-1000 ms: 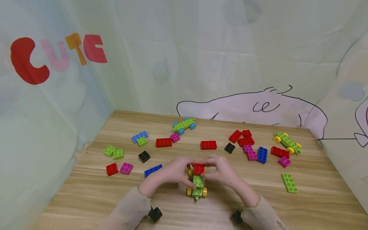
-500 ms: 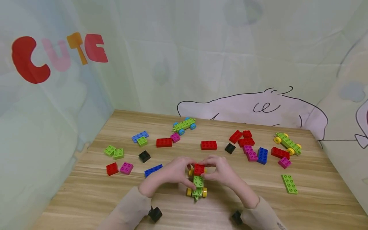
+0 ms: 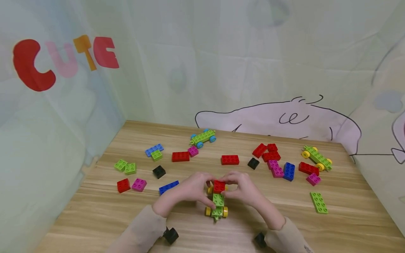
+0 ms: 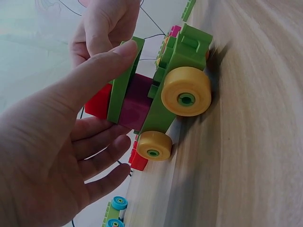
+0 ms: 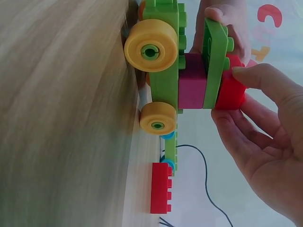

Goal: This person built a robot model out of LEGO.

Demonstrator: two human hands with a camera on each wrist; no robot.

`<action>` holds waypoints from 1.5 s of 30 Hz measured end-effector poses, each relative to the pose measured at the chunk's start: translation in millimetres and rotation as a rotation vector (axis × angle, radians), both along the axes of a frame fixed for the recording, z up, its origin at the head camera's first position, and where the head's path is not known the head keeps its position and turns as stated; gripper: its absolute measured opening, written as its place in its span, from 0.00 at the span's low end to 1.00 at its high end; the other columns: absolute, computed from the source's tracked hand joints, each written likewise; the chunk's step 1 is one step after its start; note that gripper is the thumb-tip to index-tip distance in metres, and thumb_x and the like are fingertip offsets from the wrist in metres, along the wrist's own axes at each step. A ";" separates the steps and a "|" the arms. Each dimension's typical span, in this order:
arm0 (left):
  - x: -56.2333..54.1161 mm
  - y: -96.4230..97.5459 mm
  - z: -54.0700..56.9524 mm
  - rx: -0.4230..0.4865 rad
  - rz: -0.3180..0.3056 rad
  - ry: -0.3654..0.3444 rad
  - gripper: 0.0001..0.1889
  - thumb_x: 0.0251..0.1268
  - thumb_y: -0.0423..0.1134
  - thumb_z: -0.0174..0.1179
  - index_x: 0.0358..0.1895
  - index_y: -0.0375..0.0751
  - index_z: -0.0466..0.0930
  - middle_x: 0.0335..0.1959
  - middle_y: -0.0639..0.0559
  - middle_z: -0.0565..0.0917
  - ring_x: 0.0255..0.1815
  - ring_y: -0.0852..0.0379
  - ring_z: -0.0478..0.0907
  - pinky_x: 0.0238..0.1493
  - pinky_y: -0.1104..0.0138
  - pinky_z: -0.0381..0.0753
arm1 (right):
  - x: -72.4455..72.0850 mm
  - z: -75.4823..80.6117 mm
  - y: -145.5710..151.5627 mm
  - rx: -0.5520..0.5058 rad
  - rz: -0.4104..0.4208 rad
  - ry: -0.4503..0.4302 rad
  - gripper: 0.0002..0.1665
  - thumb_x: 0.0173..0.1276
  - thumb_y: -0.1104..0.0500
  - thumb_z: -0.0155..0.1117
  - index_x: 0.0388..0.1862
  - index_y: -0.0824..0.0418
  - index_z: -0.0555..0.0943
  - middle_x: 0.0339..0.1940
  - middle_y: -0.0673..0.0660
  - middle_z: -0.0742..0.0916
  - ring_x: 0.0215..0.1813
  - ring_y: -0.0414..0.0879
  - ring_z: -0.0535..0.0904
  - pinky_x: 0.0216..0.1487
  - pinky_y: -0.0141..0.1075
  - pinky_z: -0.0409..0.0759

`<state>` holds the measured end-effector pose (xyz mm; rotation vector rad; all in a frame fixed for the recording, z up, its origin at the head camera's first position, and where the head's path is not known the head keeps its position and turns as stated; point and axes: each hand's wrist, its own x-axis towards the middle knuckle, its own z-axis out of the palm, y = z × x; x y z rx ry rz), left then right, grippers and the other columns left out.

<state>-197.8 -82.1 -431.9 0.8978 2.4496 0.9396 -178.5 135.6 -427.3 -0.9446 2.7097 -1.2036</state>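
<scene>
In front of me stands a toy car base (image 3: 217, 212), green with yellow wheels. A purple brick (image 5: 191, 82) sits on its studs, with a flat green plate (image 5: 214, 61) across the top and a red brick (image 5: 230, 85) on the plate's far end. My left hand (image 3: 193, 190) grips the plate, thumb on its near end and fingers round the far side. My right hand (image 3: 243, 188) pinches the red brick between thumb and fingers. The purple brick is hidden under the plate in the head view.
Behind the hands lie a long red brick (image 3: 230, 160) and a black brick (image 3: 253, 163). A blue brick (image 3: 169, 187) is left of the left hand. Two more wheeled bases, blue-wheeled (image 3: 203, 137) and yellow-wheeled (image 3: 317, 158), stand farther back. A green plate (image 3: 318, 202) lies at right.
</scene>
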 end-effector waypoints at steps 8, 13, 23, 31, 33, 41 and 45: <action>-0.1 0.3 0.1 -0.001 0.007 -0.018 0.39 0.39 0.51 0.80 0.59 0.42 0.78 0.51 0.55 0.83 0.46 0.60 0.76 0.44 0.71 0.78 | 0.0 -1.6 0.3 -0.015 0.007 0.001 0.18 0.55 0.65 0.72 0.47 0.65 0.86 0.44 0.58 0.88 0.46 0.50 0.85 0.49 0.37 0.85; -0.3 0.4 0.3 0.000 0.000 -0.011 0.38 0.39 0.52 0.80 0.58 0.43 0.79 0.50 0.55 0.83 0.46 0.59 0.76 0.44 0.71 0.77 | 0.5 -0.9 0.4 -0.017 0.013 -0.006 0.18 0.56 0.65 0.72 0.47 0.65 0.86 0.45 0.58 0.88 0.47 0.50 0.85 0.50 0.37 0.85; -0.7 0.9 3.6 -0.006 0.000 -0.014 0.37 0.38 0.52 0.81 0.56 0.42 0.80 0.48 0.56 0.84 0.45 0.62 0.77 0.46 0.71 0.78 | 0.6 -0.8 0.0 -0.003 0.007 -0.024 0.18 0.57 0.64 0.72 0.48 0.65 0.86 0.46 0.57 0.88 0.48 0.50 0.85 0.50 0.37 0.84; 0.3 0.1 4.2 -0.016 -0.003 -0.033 0.37 0.40 0.53 0.79 0.57 0.44 0.79 0.50 0.57 0.83 0.47 0.61 0.76 0.47 0.71 0.78 | 0.0 -0.3 0.6 -0.014 0.005 -0.073 0.19 0.57 0.64 0.72 0.49 0.64 0.85 0.47 0.57 0.89 0.49 0.50 0.85 0.51 0.39 0.84; 0.8 -0.5 5.1 -0.020 -0.011 -0.028 0.37 0.41 0.53 0.79 0.58 0.44 0.78 0.51 0.56 0.82 0.48 0.60 0.77 0.48 0.71 0.78 | -0.1 -0.5 1.2 -0.022 0.003 -0.086 0.19 0.57 0.64 0.72 0.50 0.64 0.85 0.47 0.57 0.88 0.49 0.51 0.85 0.52 0.40 0.84; 0.6 -5.7 11.5 0.030 0.021 0.009 0.35 0.46 0.51 0.77 0.59 0.42 0.79 0.55 0.52 0.83 0.52 0.55 0.77 0.54 0.63 0.79 | 0.1 -1.2 3.0 -0.045 0.004 -0.130 0.21 0.57 0.65 0.72 0.51 0.65 0.83 0.49 0.59 0.88 0.50 0.52 0.85 0.53 0.41 0.84; 1.0 -7.1 13.4 0.091 0.060 0.062 0.24 0.55 0.46 0.73 0.54 0.42 0.82 0.50 0.52 0.86 0.49 0.55 0.78 0.53 0.56 0.81 | 0.0 -0.7 2.9 -0.059 0.005 -0.147 0.21 0.57 0.66 0.72 0.51 0.67 0.82 0.48 0.60 0.88 0.49 0.52 0.85 0.53 0.40 0.83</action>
